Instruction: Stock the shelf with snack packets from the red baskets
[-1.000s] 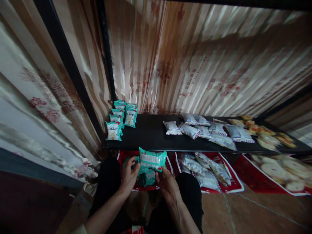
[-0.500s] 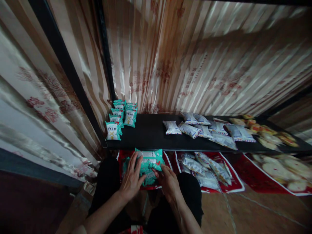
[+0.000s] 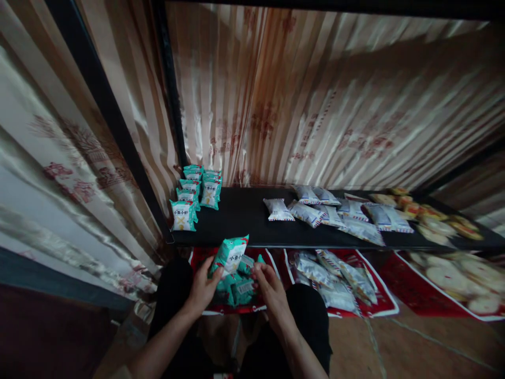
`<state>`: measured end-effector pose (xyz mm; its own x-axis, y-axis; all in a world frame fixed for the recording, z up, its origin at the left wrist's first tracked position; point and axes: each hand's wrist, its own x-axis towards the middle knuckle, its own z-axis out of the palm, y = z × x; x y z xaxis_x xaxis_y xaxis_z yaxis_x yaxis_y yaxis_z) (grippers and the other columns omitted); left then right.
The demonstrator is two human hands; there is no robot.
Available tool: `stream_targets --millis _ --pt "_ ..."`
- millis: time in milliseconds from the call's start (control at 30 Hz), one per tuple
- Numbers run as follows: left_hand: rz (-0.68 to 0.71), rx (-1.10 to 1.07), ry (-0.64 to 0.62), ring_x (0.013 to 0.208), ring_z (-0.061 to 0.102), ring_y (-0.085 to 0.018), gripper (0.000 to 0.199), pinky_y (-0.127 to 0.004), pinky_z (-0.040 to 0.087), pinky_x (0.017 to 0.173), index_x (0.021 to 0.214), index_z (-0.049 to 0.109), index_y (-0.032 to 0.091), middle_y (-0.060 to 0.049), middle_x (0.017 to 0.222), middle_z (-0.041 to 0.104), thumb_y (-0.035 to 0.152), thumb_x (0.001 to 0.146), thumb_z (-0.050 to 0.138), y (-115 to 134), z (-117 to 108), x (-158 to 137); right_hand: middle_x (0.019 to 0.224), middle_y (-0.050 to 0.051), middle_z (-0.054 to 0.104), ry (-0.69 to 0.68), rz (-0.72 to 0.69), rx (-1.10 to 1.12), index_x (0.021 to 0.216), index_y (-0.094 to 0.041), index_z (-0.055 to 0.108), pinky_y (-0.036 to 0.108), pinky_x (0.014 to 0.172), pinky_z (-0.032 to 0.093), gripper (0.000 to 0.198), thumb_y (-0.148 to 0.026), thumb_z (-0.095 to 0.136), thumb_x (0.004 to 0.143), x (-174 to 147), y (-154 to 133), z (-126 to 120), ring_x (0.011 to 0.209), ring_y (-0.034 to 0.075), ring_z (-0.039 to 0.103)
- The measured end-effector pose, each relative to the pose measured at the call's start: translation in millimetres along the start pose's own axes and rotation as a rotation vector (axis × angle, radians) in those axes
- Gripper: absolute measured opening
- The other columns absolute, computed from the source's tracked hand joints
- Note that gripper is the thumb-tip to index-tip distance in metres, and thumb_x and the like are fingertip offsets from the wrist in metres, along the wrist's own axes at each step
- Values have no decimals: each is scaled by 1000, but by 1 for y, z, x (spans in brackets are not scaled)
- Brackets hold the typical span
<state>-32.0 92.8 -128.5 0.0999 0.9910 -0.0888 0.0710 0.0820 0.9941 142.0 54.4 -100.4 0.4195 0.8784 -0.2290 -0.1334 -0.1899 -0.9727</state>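
Observation:
My left hand (image 3: pixel 202 288) grips a teal snack packet (image 3: pixel 230 253), raised with its printed front up, just below the black shelf's (image 3: pixel 244 221) front edge. My right hand (image 3: pixel 269 287) rests on a pile of teal packets (image 3: pixel 239 288) lying on a red tray (image 3: pixel 199 252) on the floor, its fingers pinching one of them. Two rows of upright teal packets (image 3: pixel 196 195) stand at the shelf's left end.
Silver-white packets (image 3: pixel 335 213) lie across the shelf's middle, yellow-orange snacks (image 3: pixel 430 216) at its right. More silver packets (image 3: pixel 335 273) fill a second red tray (image 3: pixel 384 305) on the floor. A black post (image 3: pixel 169 95) and striped curtains stand behind. My knees flank the trays.
The large teal packet held in both hands a second ago went down onto the pile. My left hand has lifted a single teal packet, face up, while my right hand stayed on the pile.

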Motion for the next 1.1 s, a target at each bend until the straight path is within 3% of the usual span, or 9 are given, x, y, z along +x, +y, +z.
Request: stream_targets --millis 133,233,367,500,667,833,1000,1100 --pt "-186 -344 -169 97 64 -27 60 -37 55 76 109 60 15 -12 113 65 59 68 67 10 -2 0 107 8 69 -156 56 -5 104 -23 68 37 82 52 54 -50 78 58 2 -2 8 105 28 62" --pt "-231 -415 -239 94 65 -26 58 -36 55 72 105 62 14 -11 108 67 58 67 69 8 -3 0 110 8 69 -300 48 21 108 -24 67 43 90 49 53 -47 77 61 1 -12 15 107 31 61" --pt "-253 -397 -215 91 65 -25 60 -32 55 67 101 65 13 -11 102 68 62 66 67 4 -5 5 106 8 70 -445 33 -19 104 -22 69 44 93 46 47 -48 74 66 5 -19 20 103 30 63" --pt "-262 -306 -140 92 65 -25 68 -32 56 67 111 60 15 -13 116 63 65 66 65 4 -6 16 108 8 70 -455 -1 -52 106 -22 68 43 93 46 46 -45 74 66 17 -14 24 104 30 62" --pt "-120 -86 -47 88 66 -23 50 -32 56 67 113 57 15 -12 110 64 53 79 54 -3 -5 42 104 9 71 -352 -48 -133 103 -19 67 40 83 51 45 -43 74 66 44 -12 36 96 29 64" --pt "160 226 216 115 55 -22 36 -34 53 86 119 55 20 -11 126 55 31 87 45 -3 -3 66 106 7 71 -311 -146 -196 109 -19 65 39 88 48 46 -42 69 70 91 -15 61 98 27 64" --pt "301 437 230 131 41 -20 43 -40 38 108 129 48 22 -8 141 44 20 87 41 1 0 88 109 5 69 -267 -284 -328 112 -22 64 37 89 46 44 -40 65 72 142 -12 97 99 25 63" --pt "327 507 243 134 35 -20 45 -42 31 112 132 44 19 -9 144 40 18 87 39 -4 -1 105 110 6 69 -220 -363 -435 114 -22 64 37 89 45 43 -39 63 74 164 -11 119 98 25 62"
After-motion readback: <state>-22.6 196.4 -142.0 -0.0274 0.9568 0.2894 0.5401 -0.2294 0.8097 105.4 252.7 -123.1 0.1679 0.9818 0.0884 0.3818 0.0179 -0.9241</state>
